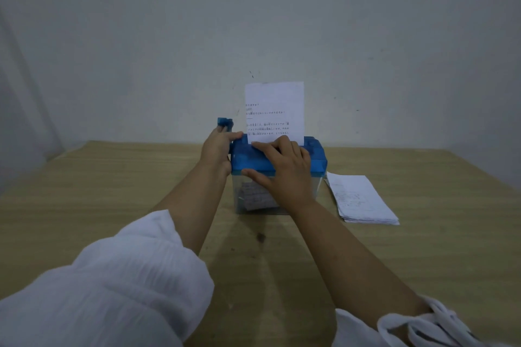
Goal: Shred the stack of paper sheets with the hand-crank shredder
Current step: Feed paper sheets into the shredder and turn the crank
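A small hand-crank shredder (315, 159) with a blue lid and a clear bin stands on the wooden table (112, 191). A printed paper sheet (275, 110) stands upright in its top slot. My right hand (282, 169) lies on the lid, fingers stretched to the foot of the sheet and thumb over the lid's front edge. My left hand (218, 149) is at the shredder's left side by the blue crank handle (224, 123); its fingers reach up to the handle and its thumb touches the lid. Shredded strips (255, 197) lie in the bin.
A stack of paper sheets (361, 200) lies on the table right of the shredder. A pale wall (253, 36) rises just behind the table's far edge. White sleeves cover both my upper arms.
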`<action>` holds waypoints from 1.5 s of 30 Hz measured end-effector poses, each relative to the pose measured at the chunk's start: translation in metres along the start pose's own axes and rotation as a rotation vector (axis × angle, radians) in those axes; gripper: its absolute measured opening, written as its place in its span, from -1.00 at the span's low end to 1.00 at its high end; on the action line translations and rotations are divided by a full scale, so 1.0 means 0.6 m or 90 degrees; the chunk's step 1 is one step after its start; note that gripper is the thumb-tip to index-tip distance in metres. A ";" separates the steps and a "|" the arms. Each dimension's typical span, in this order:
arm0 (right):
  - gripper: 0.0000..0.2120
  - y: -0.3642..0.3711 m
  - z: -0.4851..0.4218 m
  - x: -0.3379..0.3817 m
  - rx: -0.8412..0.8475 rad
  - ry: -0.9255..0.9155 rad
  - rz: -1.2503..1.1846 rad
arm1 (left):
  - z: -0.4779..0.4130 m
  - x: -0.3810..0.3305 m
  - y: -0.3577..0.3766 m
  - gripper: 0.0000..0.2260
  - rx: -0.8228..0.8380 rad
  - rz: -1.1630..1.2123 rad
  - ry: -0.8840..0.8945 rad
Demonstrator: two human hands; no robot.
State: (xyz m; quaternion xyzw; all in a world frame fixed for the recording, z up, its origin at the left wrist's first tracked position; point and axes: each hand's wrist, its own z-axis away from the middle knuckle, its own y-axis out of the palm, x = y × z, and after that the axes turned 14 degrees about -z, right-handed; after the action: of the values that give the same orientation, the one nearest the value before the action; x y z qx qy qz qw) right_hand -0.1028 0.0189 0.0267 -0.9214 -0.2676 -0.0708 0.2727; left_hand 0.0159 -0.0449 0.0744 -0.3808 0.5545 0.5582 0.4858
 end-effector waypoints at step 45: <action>-0.47 -0.012 -0.008 0.010 0.075 0.074 -0.051 | 0.002 0.106 -0.068 -0.77 -0.106 0.015 -0.163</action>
State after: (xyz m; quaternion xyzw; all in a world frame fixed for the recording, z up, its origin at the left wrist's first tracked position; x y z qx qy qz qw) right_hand -0.1015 0.0240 0.0357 -0.8868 -0.2913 -0.1192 0.3383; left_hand 0.0400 -0.0397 0.0031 -0.3389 0.4440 0.6521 0.5126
